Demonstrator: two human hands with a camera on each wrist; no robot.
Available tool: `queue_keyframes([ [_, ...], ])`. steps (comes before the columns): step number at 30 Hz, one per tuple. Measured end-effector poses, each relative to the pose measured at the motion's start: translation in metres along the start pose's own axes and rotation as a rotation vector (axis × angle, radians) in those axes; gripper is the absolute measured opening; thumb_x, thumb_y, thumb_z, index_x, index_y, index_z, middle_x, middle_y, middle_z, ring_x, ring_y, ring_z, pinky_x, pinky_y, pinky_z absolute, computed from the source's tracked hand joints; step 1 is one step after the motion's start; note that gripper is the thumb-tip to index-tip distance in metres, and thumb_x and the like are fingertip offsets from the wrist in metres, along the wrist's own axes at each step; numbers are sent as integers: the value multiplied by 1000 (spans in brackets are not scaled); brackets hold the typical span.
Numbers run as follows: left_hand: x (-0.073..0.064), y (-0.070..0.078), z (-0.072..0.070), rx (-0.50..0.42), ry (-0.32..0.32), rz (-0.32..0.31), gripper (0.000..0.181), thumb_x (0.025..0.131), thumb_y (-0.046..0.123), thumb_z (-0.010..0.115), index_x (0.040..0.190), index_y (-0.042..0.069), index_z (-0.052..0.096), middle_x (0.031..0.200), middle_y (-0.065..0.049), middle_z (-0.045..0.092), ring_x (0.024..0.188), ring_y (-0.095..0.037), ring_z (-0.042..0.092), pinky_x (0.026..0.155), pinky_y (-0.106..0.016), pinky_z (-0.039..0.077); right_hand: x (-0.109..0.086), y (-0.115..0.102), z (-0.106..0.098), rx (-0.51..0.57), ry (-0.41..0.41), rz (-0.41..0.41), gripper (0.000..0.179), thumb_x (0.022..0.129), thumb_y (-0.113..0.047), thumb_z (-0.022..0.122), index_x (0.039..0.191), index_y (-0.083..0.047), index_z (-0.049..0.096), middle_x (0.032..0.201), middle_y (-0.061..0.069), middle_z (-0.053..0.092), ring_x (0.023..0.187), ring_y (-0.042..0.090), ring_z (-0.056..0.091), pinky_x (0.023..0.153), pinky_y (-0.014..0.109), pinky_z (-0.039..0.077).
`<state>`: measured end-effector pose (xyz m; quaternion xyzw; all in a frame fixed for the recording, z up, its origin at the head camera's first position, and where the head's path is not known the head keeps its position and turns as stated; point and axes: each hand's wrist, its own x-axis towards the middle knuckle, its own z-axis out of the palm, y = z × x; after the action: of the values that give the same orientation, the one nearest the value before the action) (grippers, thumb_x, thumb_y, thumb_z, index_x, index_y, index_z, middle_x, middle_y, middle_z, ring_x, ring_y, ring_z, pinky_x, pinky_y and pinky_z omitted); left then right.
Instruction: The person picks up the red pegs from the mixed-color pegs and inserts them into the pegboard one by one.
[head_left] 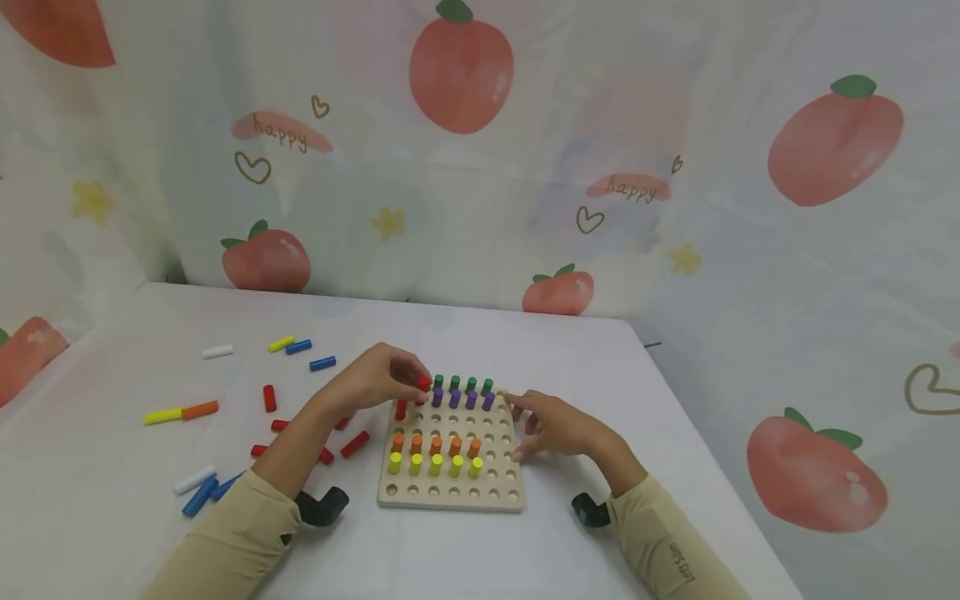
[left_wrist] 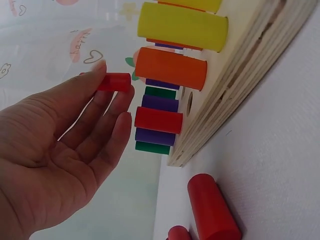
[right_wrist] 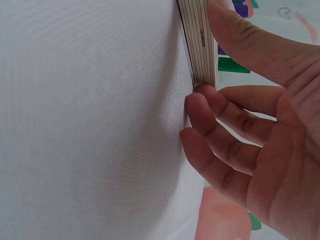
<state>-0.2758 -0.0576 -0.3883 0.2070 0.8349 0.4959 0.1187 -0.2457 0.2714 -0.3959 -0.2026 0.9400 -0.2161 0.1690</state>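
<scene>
My left hand pinches a red peg between thumb and fingertips, over the far left part of a wooden peg board. A red peg stands upright in the board close by. Purple pegs and green pegs stand in rows at the far side; orange pegs and yellow pegs fill two nearer rows. My right hand rests along the board's right side, its thumb at the layered edge and its relaxed fingers at the far corner.
Loose red pegs lie left of the board, some partly behind my left forearm. Farther left are blue pegs, white pegs, a yellow peg and an orange peg. A patterned curtain hangs behind the white table.
</scene>
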Motion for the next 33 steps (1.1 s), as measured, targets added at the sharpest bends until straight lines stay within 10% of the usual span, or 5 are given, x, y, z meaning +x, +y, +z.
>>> queue_keyframes([
  [33,-2,-11,0,-5,-73,-65,18,86,1,83,102,9,81,92,-1,77,87,-16,72,93,-38,56,-2,-1,3,-6,-6,1,91,81,-19,90,157,-5,43,95,-2,60,90,18,56,81,34,52],
])
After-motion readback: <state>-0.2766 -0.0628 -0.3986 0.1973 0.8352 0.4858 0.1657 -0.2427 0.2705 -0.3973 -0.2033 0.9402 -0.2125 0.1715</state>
